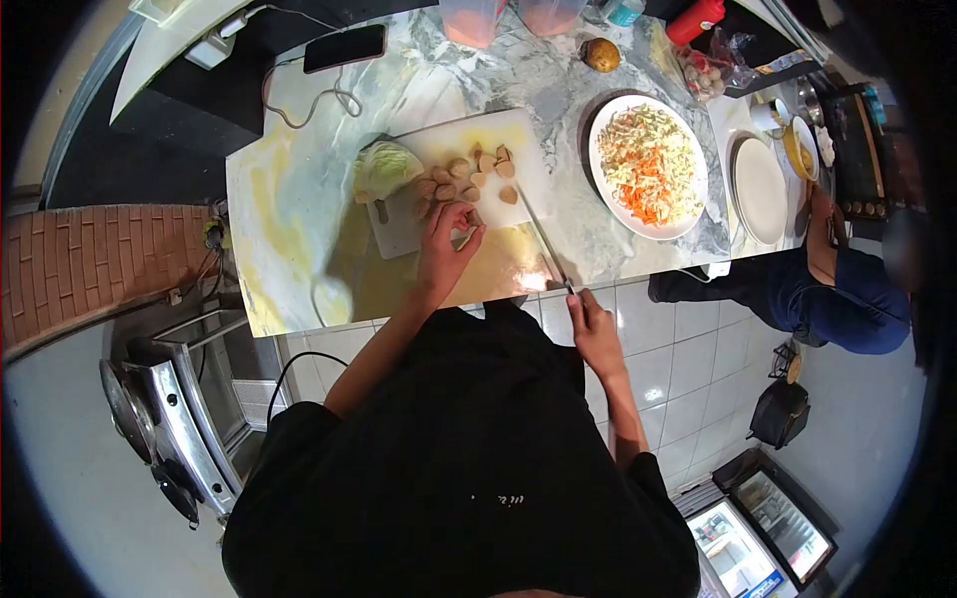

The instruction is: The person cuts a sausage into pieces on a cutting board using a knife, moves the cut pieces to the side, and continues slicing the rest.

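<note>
My right hand is wrapped round the handle of a long knife, whose blade points up across the right edge of a white cutting board. Over the board's near edge, my left hand is closed with thumb and fingertips together; what they hold, if anything, I cannot make out. Just beyond those fingers lie several brown round pieces that look like meatballs, some whole. Cut slices are spread near the blade. A piece of cabbage rests at the board's left side.
A white plate of shredded vegetables stands right of the board. Beyond are a phone with a cable, plastic containers, a potato and a red bottle. Another person works at the right, near a stack of plates.
</note>
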### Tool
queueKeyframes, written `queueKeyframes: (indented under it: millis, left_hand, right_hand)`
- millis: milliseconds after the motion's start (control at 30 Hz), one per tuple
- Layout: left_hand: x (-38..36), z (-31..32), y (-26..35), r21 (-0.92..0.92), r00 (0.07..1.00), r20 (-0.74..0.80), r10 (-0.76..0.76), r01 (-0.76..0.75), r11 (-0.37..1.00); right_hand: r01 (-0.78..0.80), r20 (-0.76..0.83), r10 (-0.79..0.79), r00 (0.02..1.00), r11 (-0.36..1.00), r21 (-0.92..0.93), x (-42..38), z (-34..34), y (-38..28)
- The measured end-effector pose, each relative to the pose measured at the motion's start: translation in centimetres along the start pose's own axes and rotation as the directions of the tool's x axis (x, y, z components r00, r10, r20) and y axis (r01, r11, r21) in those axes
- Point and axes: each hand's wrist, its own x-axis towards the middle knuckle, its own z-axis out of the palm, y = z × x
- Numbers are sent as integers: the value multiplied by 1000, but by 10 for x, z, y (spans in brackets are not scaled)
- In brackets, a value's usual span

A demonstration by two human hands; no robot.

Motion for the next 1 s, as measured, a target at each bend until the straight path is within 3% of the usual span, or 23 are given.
queueKeyframes:
  millis: [33, 100, 167, 300, 433, 567, 700, 733, 800, 833, 900, 967, 1000]
  left_hand:
    - [1, -1, -1, -7, 1000, -10, -21, 21, 1000]
    - [3, -5, -4, -16, 999, -21, -42, 42, 999]
    - [6, -9, -6, 14, 998, -21, -59, 59, 998]
    - [9, -5, -1, 78, 995, -102, -9, 17, 997]
    - [-4, 7, 11, 47, 982, -164, -98, 107, 993]
    - [-21, 25, 13, -3, 977, -159, -145, 146, 989]
    - [-21, 29, 15, -35, 991, -74, -110, 108, 994]
    - [-18, 28, 17, 30, 995, -47, -92, 93, 995]
    - [-12, 28, 15, 85, 998, -4, -67, 68, 994]
    - [-9, 30, 10, 88, 1000, 17, -13, 11, 996]
    - [-2, 36, 3, 78, 998, 39, 51, -53, 996]
    - [5, 38, -2, 38, 994, 102, 43, -47, 998]
    - [8, 37, -4, 34, 993, 107, 50, -53, 998]
  right_hand:
    - [31, -7, -33, 999, 990, -134, -1, -8, 3]
    - [36, 8, -35, 999, 985, -171, 0, -21, 6]
    - [111, 28, -108, 994, 923, -368, 4, -33, 6]
    - [257, 72, -258, 964, 819, -513, 26, -43, 10]
    - [326, 117, -323, 939, 732, -599, 52, -55, 20]
    - [371, 119, -373, 920, 736, -565, 68, -67, 26]
    - [268, 48, -288, 956, 799, -539, 68, -67, 23]
    - [263, 44, -285, 957, 800, -540, 66, -67, 22]
    - [196, 35, -198, 980, 908, -371, 57, -69, 18]
    - [183, 22, -189, 982, 909, -374, 51, -68, 17]
    - [158, 62, -149, 987, 975, -159, 36, -63, 15]
    - [137, 61, -129, 990, 979, -148, 26, -43, 30]
    - [23, 113, -25, 993, 1000, 19, 22, -29, 39]
